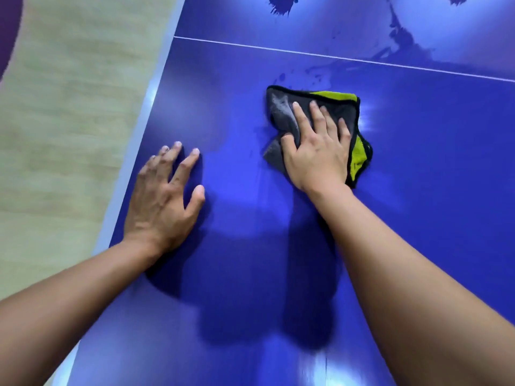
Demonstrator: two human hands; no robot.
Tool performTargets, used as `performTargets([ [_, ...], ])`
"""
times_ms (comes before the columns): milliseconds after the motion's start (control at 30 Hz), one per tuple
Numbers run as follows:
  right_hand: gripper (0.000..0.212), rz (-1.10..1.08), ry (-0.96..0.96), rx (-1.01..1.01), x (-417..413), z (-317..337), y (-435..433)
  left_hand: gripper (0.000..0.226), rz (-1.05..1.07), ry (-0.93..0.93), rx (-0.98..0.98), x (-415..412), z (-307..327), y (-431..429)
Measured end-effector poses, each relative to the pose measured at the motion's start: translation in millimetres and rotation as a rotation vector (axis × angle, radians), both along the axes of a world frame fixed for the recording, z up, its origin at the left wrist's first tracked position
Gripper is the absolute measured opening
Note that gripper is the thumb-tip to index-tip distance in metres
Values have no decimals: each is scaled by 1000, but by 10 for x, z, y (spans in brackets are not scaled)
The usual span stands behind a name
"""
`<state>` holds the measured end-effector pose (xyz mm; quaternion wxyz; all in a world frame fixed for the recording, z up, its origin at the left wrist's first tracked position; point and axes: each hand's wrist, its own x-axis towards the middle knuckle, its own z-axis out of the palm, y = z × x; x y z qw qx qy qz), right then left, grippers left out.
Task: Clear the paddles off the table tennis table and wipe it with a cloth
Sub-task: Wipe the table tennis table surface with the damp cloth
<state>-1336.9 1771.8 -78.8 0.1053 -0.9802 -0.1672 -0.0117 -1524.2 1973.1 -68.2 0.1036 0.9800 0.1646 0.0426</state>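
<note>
While the left hand (161, 207) is resting flat and empty on the surface (432, 162), the right hand (315, 157) is pressing straight fingers (302, 118) onto the cloth (281, 112) lying mid-surface; soft, light, probably bunching easily, best pinned flat at its middle.

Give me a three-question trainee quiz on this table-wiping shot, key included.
1. True or false: the cloth lies on the person's side of the white line.
2. Which hand presses the cloth? A) left B) right C) both
3. Fill in: the left hand rests, fingers spread, on the bare ____.

Key:
1. True.
2. B, the right hand.
3. table.
</note>
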Motion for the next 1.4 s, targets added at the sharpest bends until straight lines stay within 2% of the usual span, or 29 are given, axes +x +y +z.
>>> performTargets([
  [267,64,5,87,-8,1285,70,591,63,-3,-26,-44,37,-54,32],
  [533,65,29,105,-3,1357,22,641,63,-5,-13,-32,17,-47,46],
  [867,59,48,68,23,-261,22,602,61,-1,29,-73,15,-34,46],
  [1067,60,24,88,30,-1398,74,311,50,-6,-38,-250,11,-13,98],
  [1167,65,31,83,-1,-2028,112,123,53,-60,12,-241,-84,1,123],
  [1300,65,28,87,28,-2839,118,-114,59,-75,84,-53,-784,-7,5],
  [1400,66,6,84,64,-3487,123,-273,58,-79,80,-53,-1710,37,-266],
])
